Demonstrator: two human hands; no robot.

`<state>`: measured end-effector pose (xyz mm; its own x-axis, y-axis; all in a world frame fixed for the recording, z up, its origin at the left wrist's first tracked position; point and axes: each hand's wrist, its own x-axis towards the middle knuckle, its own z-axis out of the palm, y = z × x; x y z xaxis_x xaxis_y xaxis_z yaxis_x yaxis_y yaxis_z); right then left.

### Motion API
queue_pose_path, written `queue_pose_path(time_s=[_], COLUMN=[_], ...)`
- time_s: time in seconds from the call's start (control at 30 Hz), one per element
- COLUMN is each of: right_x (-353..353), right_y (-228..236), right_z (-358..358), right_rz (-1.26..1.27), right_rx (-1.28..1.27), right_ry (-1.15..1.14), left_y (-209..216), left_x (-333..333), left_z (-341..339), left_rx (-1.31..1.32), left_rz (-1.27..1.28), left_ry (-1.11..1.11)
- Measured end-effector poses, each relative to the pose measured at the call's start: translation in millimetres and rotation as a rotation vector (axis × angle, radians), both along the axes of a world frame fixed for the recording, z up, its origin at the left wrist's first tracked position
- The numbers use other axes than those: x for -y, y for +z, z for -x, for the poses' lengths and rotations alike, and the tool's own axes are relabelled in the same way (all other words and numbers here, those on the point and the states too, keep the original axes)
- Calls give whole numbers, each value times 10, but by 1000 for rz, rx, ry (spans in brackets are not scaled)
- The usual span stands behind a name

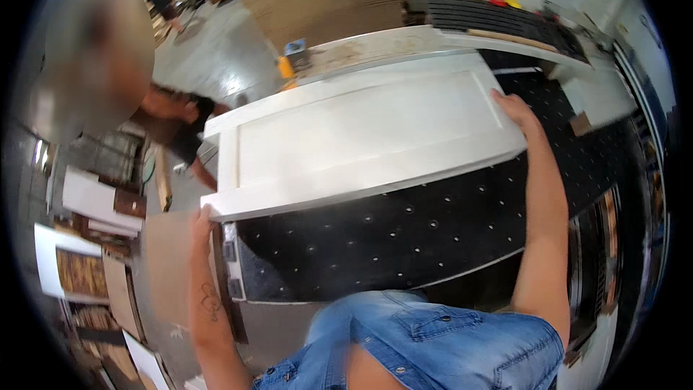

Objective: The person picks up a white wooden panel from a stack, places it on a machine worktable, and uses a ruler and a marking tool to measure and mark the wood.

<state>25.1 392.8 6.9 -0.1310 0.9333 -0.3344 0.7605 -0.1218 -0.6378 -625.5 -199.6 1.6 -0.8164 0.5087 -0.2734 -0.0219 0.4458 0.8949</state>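
A long white cabinet panel [361, 126] with a raised frame and recessed middle spans the space before me, tilted slightly up to the right. My left hand [203, 218] grips its near left corner, fingers partly hidden by the edge. At the right end, my right hand [516, 112] is closed round the short side, thumb on the face. Under the panel lies a black table [375, 235] dotted with small pale studs, its near part showing. Whether the panel touches the table I cannot tell.
A co-worker [173, 115], partly blurred, stands beyond the panel's left end. Stacked cardboard sheets [325, 0] rise at the back. A white block-like piece [595, 94] sits on the table at right. Boards [90, 206] lean at far left; another person [160, 0] is farther off.
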Motion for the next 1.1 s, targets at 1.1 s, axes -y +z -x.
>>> queue_pose_path(time_s=[1.1], right_x=[2303], right_y=[293], right_z=[2405], right_rz=[12], right_rx=[151], right_ry=[406], left_y=[44], left_x=[2554], left_z=[1114], left_rx=[440], left_rz=[95], left_ry=[20])
